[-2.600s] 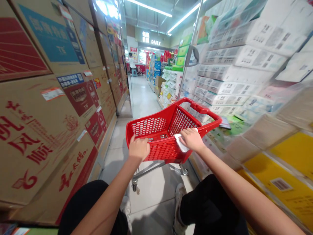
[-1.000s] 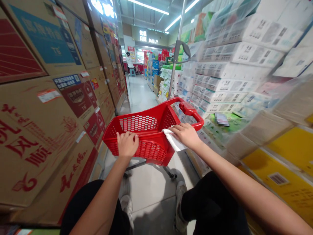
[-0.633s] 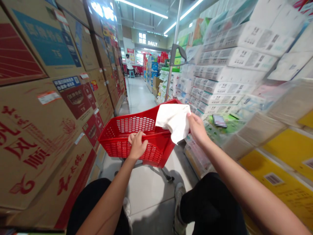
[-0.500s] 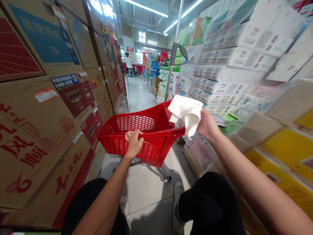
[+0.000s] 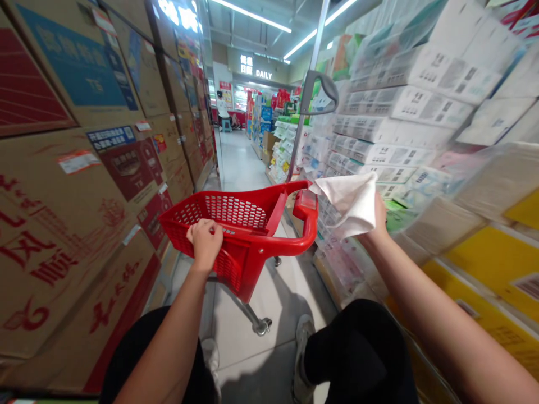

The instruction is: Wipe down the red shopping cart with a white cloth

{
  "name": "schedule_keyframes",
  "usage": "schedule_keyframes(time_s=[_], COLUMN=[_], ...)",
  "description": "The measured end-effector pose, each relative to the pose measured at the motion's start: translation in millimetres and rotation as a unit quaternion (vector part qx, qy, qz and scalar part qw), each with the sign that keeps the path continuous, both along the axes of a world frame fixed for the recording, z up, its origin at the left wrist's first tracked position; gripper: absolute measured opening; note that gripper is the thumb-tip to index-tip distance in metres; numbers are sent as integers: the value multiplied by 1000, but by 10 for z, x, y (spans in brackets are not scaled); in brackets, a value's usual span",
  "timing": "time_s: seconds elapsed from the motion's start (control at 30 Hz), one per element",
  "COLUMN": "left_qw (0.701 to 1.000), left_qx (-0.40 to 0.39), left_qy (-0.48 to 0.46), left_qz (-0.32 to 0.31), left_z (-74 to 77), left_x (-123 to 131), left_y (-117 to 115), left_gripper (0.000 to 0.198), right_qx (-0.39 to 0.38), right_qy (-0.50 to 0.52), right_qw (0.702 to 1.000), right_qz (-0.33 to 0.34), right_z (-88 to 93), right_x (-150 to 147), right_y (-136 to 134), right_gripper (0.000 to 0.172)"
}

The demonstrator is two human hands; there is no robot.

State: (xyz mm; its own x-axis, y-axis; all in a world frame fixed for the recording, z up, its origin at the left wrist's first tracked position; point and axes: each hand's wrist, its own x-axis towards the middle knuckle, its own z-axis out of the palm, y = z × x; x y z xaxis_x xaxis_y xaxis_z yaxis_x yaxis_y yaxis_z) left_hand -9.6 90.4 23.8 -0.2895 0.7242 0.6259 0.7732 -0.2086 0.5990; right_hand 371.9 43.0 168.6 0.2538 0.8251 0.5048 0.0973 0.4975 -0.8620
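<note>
A red plastic shopping cart (image 5: 246,264) with perforated sides stands in the aisle in front of me, on metal legs with casters. My left hand (image 5: 205,241) is closed over the rim of its near side. In my right hand (image 5: 378,219) is a white cloth (image 5: 351,205), gripped at its right edge; most of the fingers are hidden behind it. The cloth hangs loosely just right of the cart's red handle (image 5: 309,224), its left tip close to the handle's far corner. A grey grip (image 5: 319,92) on a metal pole rises behind the cart.
Stacked cardboard cartons (image 5: 54,224) wall the left side. White paper packs (image 5: 404,123) and yellow-and-clear packages (image 5: 484,269) crowd the right. Tiled floor (image 5: 236,157) runs down the aisle toward a seated person (image 5: 222,106) far off.
My left hand has pulled the cart leftward and nearer, turning it so its handle shows. My right hand has drawn the cloth off the handle, to the right.
</note>
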Motion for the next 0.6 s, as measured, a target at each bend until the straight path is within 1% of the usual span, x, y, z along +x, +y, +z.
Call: schedule_keyframes(time_s=[0.03,0.07,0.1,0.13,0.17,0.2,0.23,0.27,0.3,0.37,0.43,0.5,0.6], left_qw=[999,997,991,980,969,960,952,951,954,961,964,961,950], left_qx=[36,73,105,127,141,152,166,170,170,161,146,133,114], left_qy=[0,7,18,31,42,50,60,64,62,51,37,22,-3], left_qz=[-3,-34,-85,-147,-200,-231,-251,-251,-240,-219,-219,-240,-291], left_z=[68,143,221,295,363,422,468,503,528,551,551,542,527], left_x=[91,205,334,468,595,705,790,845,871,839,728,573,322], left_y=[-122,-267,-426,-590,-746,-883,-992,-1069,-1113,-1113,-1037,-929,-755], left_gripper=[13,12,17,23,26,27,26,24,25,31,33,32,31], right_qx=[21,45,75,106,139,166,187,205,217,235,249,257,249], right_qy=[-37,-86,-151,-235,-320,-390,-433,-457,-470,-487,-509,-532,-553], right_qw=[999,995,986,966,935,900,872,854,844,832,814,795,784], right_qz=[-16,-18,-4,25,64,101,127,138,136,123,126,133,129], right_z=[-30,-67,-110,-157,-205,-253,-296,-333,-360,-385,-374,-341,-284], right_x=[-63,-141,-232,-332,-436,-536,-626,-702,-761,-836,-878,-929,-1066], right_y=[-51,-111,-175,-241,-303,-358,-401,-430,-443,-431,-387,-338,-287], right_gripper=[30,26,23,21,21,23,26,28,30,31,30,29,28])
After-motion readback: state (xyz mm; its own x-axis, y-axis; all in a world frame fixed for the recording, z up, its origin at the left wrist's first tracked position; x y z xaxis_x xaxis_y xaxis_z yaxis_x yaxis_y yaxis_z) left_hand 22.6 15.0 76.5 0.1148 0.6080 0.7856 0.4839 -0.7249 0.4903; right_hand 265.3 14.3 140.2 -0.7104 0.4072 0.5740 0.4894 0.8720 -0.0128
